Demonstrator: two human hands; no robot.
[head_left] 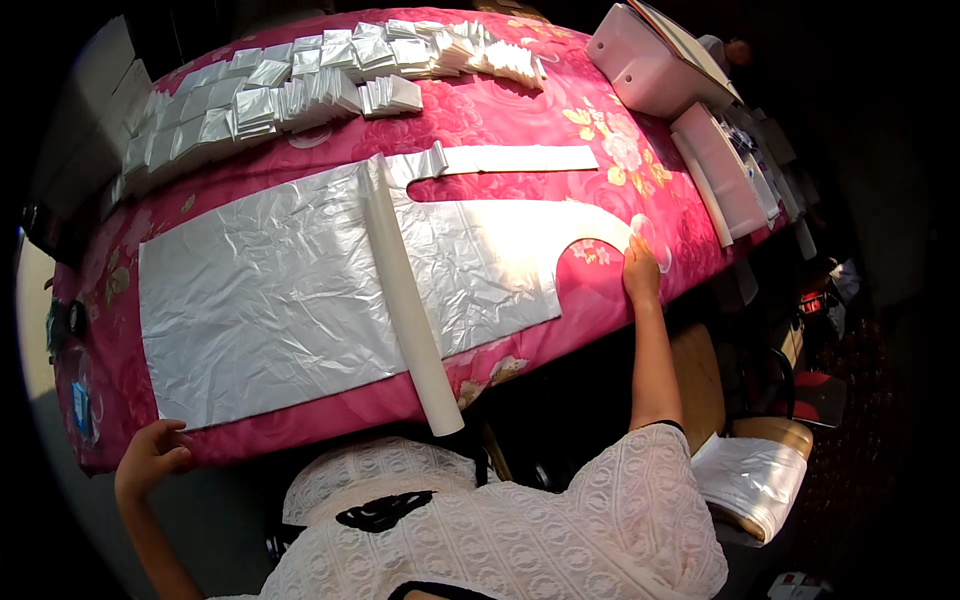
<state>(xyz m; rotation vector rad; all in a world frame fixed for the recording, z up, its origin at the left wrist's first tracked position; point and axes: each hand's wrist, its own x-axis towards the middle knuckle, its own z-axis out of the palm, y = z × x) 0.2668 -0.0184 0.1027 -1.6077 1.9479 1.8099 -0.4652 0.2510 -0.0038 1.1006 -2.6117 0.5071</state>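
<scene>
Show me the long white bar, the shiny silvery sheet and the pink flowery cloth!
Long white bar (408, 300), head view: middle of its length.
Shiny silvery sheet (300, 295), head view: crinkled wide part.
Pink flowery cloth (500, 115), head view: bare part.

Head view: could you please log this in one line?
left hand: at silvery sheet corner; right hand: at its strap; white bar: across sheet

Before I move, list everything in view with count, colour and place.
Sheet: one, silvery white, mid-cloth
Tube: one, white, lying across the sheet
Cloth: one, pink floral, under the sheet
Packets: many, silvery white, far left
Boxes: two, white, far right
Film: one, silvery, lower right
Small thing: one, blue, near left
Clutter: uncounted, mostly dark, right
Top: one, off-white, lower edge
Left grip: one, bare, sheet's near-left corner
Right grip: one, bare, sheet's right end
</scene>
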